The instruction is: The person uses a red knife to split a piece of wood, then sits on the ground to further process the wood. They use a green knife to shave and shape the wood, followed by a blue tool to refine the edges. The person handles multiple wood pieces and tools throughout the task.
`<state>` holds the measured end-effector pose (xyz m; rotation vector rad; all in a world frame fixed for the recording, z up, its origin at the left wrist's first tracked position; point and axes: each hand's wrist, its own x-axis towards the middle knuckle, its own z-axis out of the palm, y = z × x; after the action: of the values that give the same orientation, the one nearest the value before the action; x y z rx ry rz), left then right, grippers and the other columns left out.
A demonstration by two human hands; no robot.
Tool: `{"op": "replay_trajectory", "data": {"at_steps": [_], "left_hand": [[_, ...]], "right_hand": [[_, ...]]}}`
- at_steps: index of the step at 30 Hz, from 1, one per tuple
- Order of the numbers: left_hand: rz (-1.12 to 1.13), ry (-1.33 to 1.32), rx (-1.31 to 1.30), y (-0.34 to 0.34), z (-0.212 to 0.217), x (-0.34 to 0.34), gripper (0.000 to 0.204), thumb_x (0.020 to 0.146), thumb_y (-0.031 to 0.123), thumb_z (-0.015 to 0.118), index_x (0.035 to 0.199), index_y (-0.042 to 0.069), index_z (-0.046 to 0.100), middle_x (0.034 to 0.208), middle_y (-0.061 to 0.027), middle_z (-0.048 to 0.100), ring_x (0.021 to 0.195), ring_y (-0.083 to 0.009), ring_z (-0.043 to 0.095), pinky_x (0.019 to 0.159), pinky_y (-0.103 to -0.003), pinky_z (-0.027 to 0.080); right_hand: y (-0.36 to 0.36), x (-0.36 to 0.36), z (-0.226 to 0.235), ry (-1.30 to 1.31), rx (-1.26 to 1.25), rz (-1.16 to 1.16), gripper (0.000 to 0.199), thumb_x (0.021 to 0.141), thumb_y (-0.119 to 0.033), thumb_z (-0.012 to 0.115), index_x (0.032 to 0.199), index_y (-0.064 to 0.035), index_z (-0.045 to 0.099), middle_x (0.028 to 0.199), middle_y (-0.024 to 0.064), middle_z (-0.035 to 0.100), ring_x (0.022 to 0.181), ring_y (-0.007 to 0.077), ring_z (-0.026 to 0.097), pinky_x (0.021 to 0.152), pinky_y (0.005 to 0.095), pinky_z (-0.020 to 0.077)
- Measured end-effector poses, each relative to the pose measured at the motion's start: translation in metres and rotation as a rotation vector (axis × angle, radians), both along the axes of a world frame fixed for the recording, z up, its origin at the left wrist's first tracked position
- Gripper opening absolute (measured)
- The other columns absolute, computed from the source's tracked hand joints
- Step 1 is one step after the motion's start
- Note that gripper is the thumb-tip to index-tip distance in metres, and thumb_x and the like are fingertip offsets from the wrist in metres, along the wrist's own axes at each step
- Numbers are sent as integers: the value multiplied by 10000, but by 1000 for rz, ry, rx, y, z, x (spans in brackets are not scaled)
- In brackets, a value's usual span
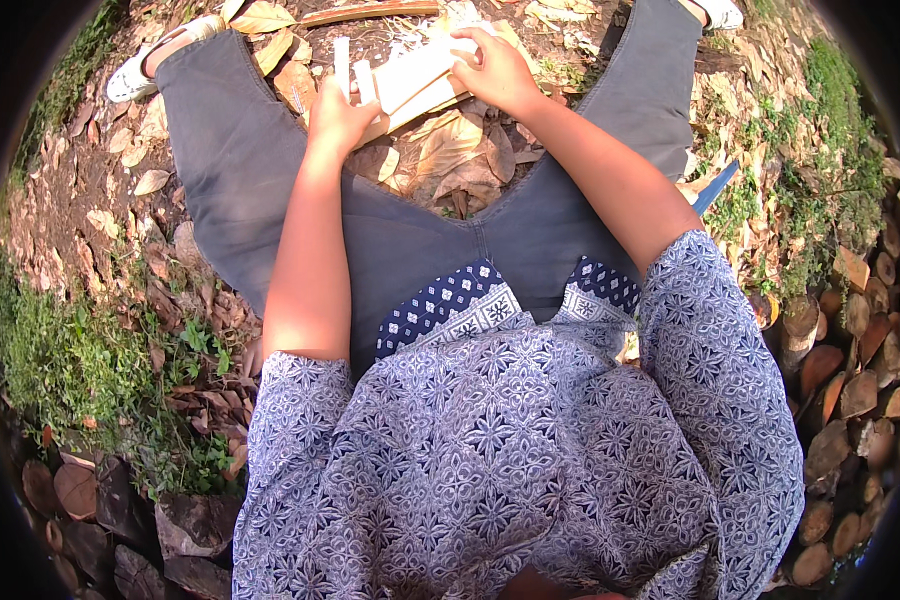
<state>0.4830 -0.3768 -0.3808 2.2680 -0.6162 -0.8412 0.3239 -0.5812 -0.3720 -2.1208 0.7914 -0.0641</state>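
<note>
Between my spread legs lies a pale, flat piece of split wood (415, 73), with a second, yellower strip (432, 99) along its near edge. My left hand (342, 118) is at the left end of the wood, gripping it there, and its fingertips are washed out by sunlight. At the upper right end, my right hand (495, 72) is closed on the wood with thumb and fingers bent. Some of the fingers on both hands are hidden or too bright to make out.
Dry leaves (450, 160) cover the ground under the wood. A long brown strip (370, 12) lies beyond it. Stacked firewood stands at the right (840, 430) and the lower left (100, 520). A blue pointed object (717, 188) sticks out beside my right arm.
</note>
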Motion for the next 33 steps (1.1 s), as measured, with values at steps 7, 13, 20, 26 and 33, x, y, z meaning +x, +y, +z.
{"op": "replay_trajectory", "data": {"at_steps": [7,13,20,26,33], "left_hand": [[11,-23,-69,-4,-6,2,494,692,186,809,1068,-49,591,957,-177,706,895,-276,712,822,-376,552],[-11,-31,-83,-11,3,-4,486,751,167,799,1121,-21,547,1012,-132,685,919,-186,686,798,-334,542],[-169,-86,-109,-47,-4,-27,438,677,175,816,1003,-25,604,939,-181,679,896,-319,680,811,-393,539],[-43,-104,-82,-68,-15,-50,372,682,147,812,964,1,618,945,-171,698,886,-303,687,792,-379,538],[-336,-426,-9,-60,-3,-40,222,746,71,683,950,5,627,999,-172,680,1055,-350,604,946,-431,448]], "right_hand": [[34,5,-16,181,-163,202,377,798,-264,668,1144,-117,701,1104,152,688,1014,312,662,905,418,532],[2,-21,10,184,-150,117,325,799,-305,665,1022,-77,731,915,145,712,896,298,686,825,390,538],[-64,-82,44,-104,423,-414,222,894,-219,668,1036,-49,692,873,-6,683,794,68,610,695,256,489],[-64,-101,13,-211,676,-650,214,900,-231,664,1027,-60,681,826,-22,638,740,76,571,666,256,470],[-63,-91,17,-147,558,-532,252,878,-236,686,1059,-61,700,855,-14,663,707,60,548,639,229,444]]}}
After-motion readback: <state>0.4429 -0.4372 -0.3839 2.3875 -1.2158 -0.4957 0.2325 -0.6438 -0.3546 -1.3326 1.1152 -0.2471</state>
